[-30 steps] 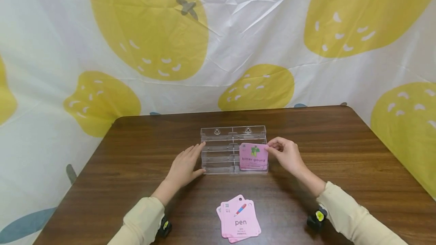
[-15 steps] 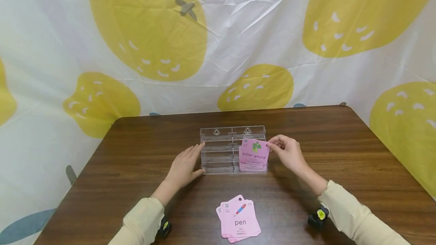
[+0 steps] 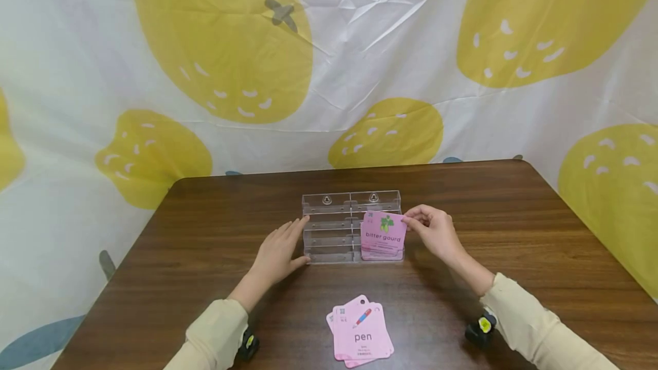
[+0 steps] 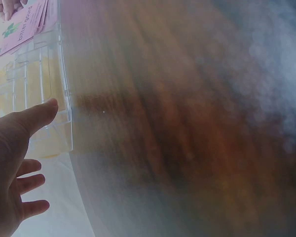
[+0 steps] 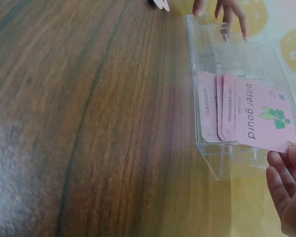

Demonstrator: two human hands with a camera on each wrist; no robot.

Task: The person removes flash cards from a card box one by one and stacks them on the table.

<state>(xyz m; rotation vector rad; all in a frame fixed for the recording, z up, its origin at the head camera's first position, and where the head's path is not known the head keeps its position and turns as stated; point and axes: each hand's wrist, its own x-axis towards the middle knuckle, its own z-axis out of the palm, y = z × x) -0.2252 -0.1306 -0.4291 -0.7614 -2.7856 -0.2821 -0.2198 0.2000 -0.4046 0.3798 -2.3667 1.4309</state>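
While a fanned stack of pink cards (image 3: 361,332) topped by "pen" is left nearest on the wooden table (image 3: 514,256), the work is carried on farther back at the clear acrylic card holder (image 3: 329,227). Its left end is steadied by the left hand (image 3: 277,250), fingers straight and thumb laid against the plastic — nothing is gripped. At the right end, the "bitter gourd" card (image 3: 383,233) is pinched at its upper corner by the right hand (image 3: 434,233). Compared with a second ago, the card is seen shifted back and slightly raised, now standing behind the other pink cards (image 5: 214,106) in the right compartment rather than in the front slot. By this the card appears nearly seated, though it is not yet released. Beyond the table, a white cloth with yellow strawberries (image 3: 221,33) is hung.
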